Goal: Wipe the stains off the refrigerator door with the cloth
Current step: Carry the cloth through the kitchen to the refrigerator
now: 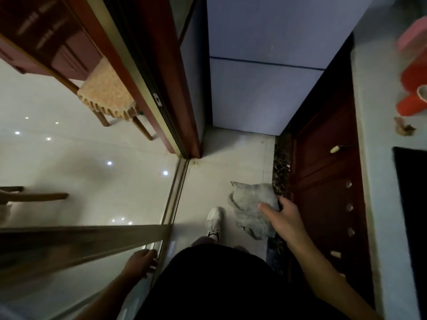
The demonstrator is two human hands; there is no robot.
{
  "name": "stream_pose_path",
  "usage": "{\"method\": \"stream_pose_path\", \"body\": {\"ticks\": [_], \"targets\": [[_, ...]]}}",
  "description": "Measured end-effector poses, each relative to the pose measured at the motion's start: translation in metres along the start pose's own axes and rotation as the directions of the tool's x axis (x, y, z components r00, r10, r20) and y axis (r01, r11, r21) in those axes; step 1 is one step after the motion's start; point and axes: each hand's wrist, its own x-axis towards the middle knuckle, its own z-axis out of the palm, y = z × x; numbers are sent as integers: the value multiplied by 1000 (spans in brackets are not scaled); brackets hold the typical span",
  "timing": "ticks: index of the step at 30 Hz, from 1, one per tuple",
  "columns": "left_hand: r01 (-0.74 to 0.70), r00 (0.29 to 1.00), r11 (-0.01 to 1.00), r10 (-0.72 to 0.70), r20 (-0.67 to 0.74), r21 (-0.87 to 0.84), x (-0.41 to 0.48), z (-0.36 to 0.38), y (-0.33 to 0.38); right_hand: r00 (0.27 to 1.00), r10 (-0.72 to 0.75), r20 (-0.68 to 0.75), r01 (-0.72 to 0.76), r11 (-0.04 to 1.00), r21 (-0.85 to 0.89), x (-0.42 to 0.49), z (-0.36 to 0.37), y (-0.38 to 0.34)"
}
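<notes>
The refrigerator (265, 65) stands straight ahead, pale blue-grey, with a dark seam between its upper and lower doors. My right hand (285, 215) grips a crumpled grey cloth (253, 209) low down, in front of my body and well short of the lower door. My left hand (141, 262) rests on the metal frame of the sliding glass door (171, 204) at my left, fingers laid against it. No stains show on the doors from here.
A dark red cabinet (323, 169) with pale knobs runs along the right under a light countertop (379, 135) holding red containers (413, 88). A wooden chair (108, 95) stands beyond the glass at left. My white shoe (215, 218) is on the tiled floor.
</notes>
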Motion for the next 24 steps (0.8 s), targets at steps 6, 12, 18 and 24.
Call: {"method": "stream_pose_path", "body": {"ticks": [6, 12, 18, 24], "targets": [[-158, 987, 983, 154, 50, 92, 49, -31, 154, 990, 16, -141, -8, 998, 59, 47, -10, -51], [-294, 955, 950, 285, 87, 106, 70, -35, 280, 982, 64, -179, -38, 989, 143, 101, -28, -88], [-161, 985, 985, 157, 68, 62, 90, -22, 331, 988, 103, -118, -84, 984, 154, 187, -51, -125], [43, 999, 999, -43, -6, 0, 104, -17, 343, 999, 50, -8, -50, 998, 33, 268, -69, -180]]}}
